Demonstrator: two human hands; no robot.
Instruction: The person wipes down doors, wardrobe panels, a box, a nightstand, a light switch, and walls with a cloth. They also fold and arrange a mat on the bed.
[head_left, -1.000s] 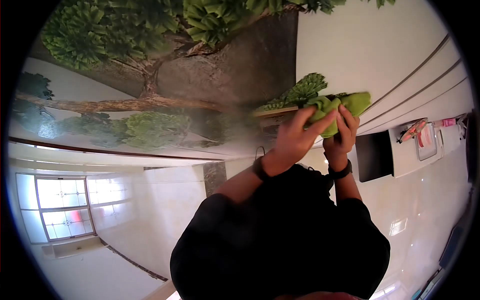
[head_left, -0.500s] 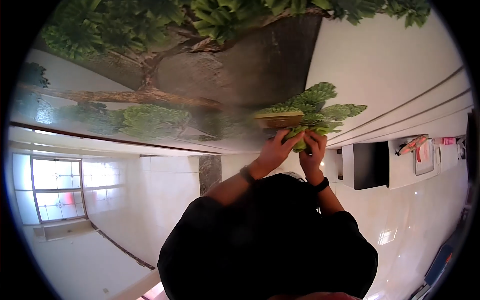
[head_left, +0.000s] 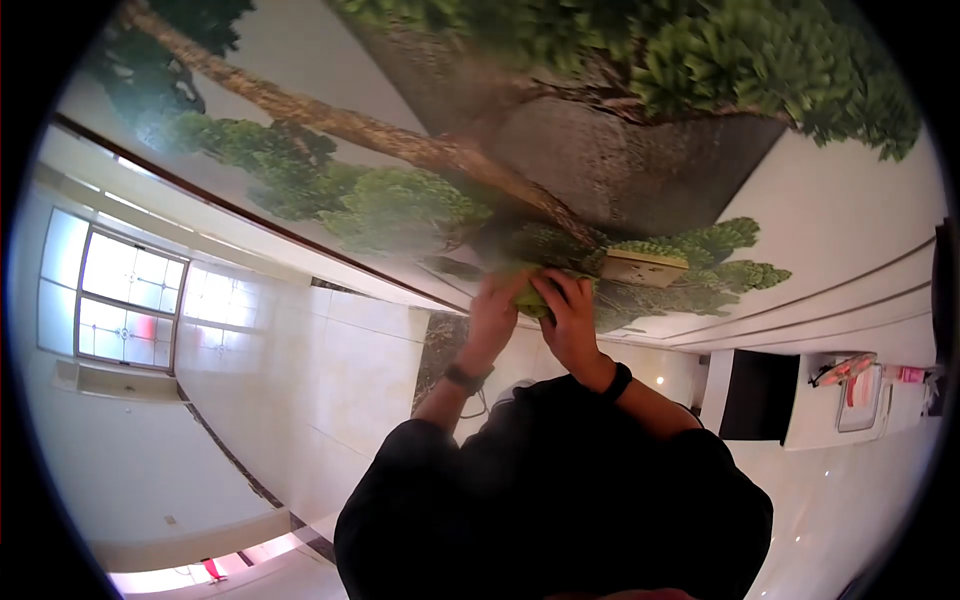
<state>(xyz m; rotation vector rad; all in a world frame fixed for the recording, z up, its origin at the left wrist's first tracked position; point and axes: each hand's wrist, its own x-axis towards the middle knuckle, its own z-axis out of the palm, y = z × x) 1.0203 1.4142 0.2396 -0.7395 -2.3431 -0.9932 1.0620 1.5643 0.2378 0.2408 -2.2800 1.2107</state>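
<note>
A crumpled green cloth [head_left: 533, 300] lies between my two hands, low against a wall mural of trees and rocks. My left hand [head_left: 490, 318] is closed at its left edge, slightly blurred. On the other side my right hand [head_left: 570, 322] grips it, fingers bent over the top. Just right of the right hand, a beige wall socket plate [head_left: 645, 268] is set in the mural's green foliage. Part of the cloth is hidden behind my fingers.
The mural wall [head_left: 620, 160] fills the upper view. A low white cabinet with a black front [head_left: 762, 395] stands at right, bearing a tray [head_left: 860, 398] and small items. A window [head_left: 130, 295] is at far left. Pale tiles [head_left: 365, 375] cover the floor.
My hands and the cloth have moved left, from just below the socket plate to its left side. The view has tilted, and the socket plate is now fully exposed.
</note>
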